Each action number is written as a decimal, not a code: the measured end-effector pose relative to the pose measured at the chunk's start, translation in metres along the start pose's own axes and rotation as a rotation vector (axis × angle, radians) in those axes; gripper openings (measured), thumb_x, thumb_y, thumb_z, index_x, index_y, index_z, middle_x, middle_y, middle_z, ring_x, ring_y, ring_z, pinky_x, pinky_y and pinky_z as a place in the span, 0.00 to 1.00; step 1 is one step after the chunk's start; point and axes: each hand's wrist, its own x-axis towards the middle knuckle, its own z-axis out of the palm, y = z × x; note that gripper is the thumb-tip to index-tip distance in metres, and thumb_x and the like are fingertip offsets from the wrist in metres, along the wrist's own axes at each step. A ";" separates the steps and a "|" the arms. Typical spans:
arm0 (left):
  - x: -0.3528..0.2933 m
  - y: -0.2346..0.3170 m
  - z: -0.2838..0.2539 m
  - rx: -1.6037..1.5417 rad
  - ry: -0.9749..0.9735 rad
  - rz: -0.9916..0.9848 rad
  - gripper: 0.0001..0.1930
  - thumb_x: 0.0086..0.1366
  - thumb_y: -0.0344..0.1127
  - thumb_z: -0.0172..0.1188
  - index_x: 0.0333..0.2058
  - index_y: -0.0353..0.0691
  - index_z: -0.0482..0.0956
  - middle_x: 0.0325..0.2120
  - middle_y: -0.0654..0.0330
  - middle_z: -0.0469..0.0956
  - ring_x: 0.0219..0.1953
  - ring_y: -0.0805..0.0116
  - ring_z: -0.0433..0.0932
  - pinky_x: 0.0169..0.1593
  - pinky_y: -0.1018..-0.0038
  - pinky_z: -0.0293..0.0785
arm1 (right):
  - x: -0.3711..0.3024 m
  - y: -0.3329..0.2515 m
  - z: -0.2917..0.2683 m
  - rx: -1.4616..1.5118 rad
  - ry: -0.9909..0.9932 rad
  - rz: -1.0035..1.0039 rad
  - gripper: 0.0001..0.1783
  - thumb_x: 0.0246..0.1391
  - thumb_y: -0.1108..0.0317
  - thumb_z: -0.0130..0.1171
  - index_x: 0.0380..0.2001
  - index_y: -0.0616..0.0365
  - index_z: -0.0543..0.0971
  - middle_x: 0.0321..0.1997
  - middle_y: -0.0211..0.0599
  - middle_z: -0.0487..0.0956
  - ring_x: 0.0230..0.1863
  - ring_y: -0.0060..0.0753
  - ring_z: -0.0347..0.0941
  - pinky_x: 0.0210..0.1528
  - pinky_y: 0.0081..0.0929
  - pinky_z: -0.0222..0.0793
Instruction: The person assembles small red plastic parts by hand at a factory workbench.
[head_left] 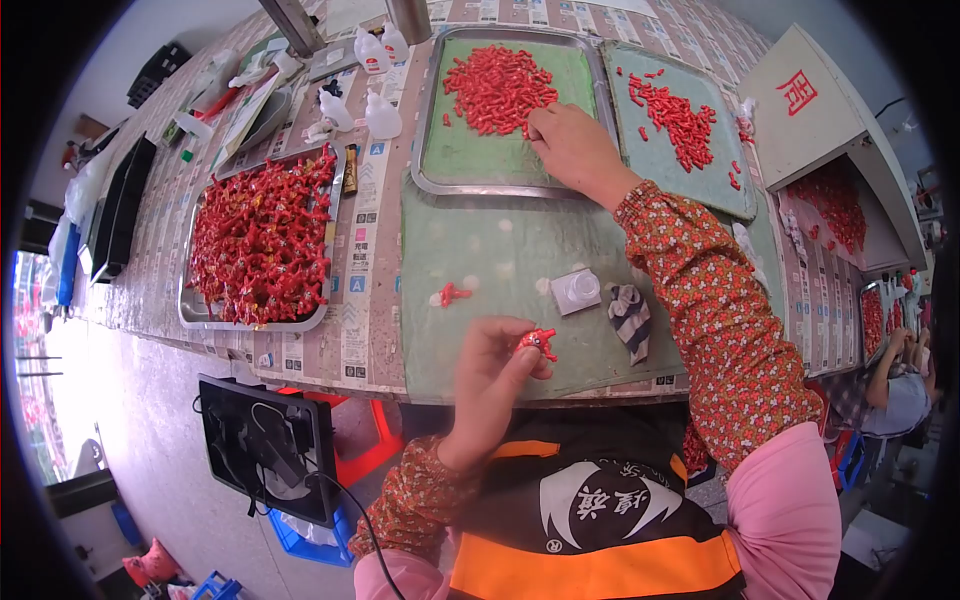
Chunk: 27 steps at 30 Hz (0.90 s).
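Observation:
My left hand [487,378] pinches a small glossy red figurine [538,343] between thumb and fingers, above the near edge of the green mat [470,235]. My right hand [580,150] reaches into the green-lined metal tray [432,165]. Its fingertips are closed at the edge of a heap of small red parts [490,85], where one red part seems to be between them; the fingers partly hide it. On the mat lie a loose red piece [453,294], a small white block with a round top [576,291] and a crumpled striped cloth [629,318].
At left stands a metal tray [186,300] full of red figurines. A second green-lined tray [745,212] with red parts is at right, beside a white box [820,100]. White squeeze bottles [383,117] stand at the back. Another person [897,385] sits far right.

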 end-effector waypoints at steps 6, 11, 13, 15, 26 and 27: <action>-0.003 -0.004 -0.002 -0.006 -0.054 0.039 0.11 0.68 0.28 0.55 0.47 0.35 0.67 0.38 0.57 0.76 0.37 0.73 0.77 0.44 0.75 0.77 | -0.003 -0.002 -0.008 -0.032 -0.071 -0.032 0.04 0.50 0.71 0.56 0.30 0.57 0.72 0.32 0.40 0.75 0.38 0.48 0.71 0.42 0.42 0.68; -0.011 0.000 -0.006 -0.022 -0.074 0.031 0.11 0.69 0.27 0.54 0.47 0.34 0.67 0.40 0.59 0.73 0.40 0.74 0.74 0.46 0.76 0.74 | -0.012 -0.026 -0.029 -0.026 -0.053 -0.181 0.05 0.49 0.72 0.56 0.29 0.58 0.71 0.30 0.40 0.74 0.37 0.46 0.70 0.42 0.40 0.67; -0.018 0.001 -0.006 0.001 -0.064 0.035 0.11 0.68 0.27 0.55 0.48 0.34 0.67 0.41 0.59 0.73 0.40 0.75 0.74 0.46 0.76 0.73 | -0.010 -0.046 -0.049 0.133 -0.132 -0.239 0.05 0.48 0.72 0.57 0.29 0.58 0.72 0.30 0.39 0.74 0.38 0.46 0.70 0.42 0.39 0.66; -0.019 -0.004 -0.007 0.020 -0.062 0.013 0.12 0.68 0.26 0.55 0.48 0.34 0.67 0.41 0.60 0.73 0.41 0.76 0.73 0.47 0.77 0.72 | -0.012 -0.066 -0.059 0.226 -0.206 -0.274 0.03 0.47 0.72 0.56 0.27 0.58 0.74 0.29 0.41 0.75 0.38 0.49 0.71 0.41 0.43 0.68; -0.042 0.004 -0.012 0.027 0.088 0.024 0.12 0.66 0.24 0.56 0.47 0.35 0.68 0.38 0.61 0.75 0.39 0.76 0.75 0.45 0.78 0.73 | -0.065 -0.149 -0.036 0.300 -0.386 -0.346 0.08 0.53 0.68 0.58 0.27 0.61 0.73 0.29 0.42 0.74 0.39 0.47 0.71 0.39 0.40 0.70; -0.043 0.005 -0.014 0.027 0.087 0.022 0.12 0.66 0.24 0.56 0.47 0.35 0.68 0.38 0.61 0.75 0.39 0.76 0.75 0.45 0.78 0.73 | -0.068 -0.150 -0.030 0.263 -0.383 -0.340 0.08 0.53 0.68 0.58 0.29 0.62 0.72 0.30 0.44 0.74 0.39 0.48 0.71 0.39 0.40 0.70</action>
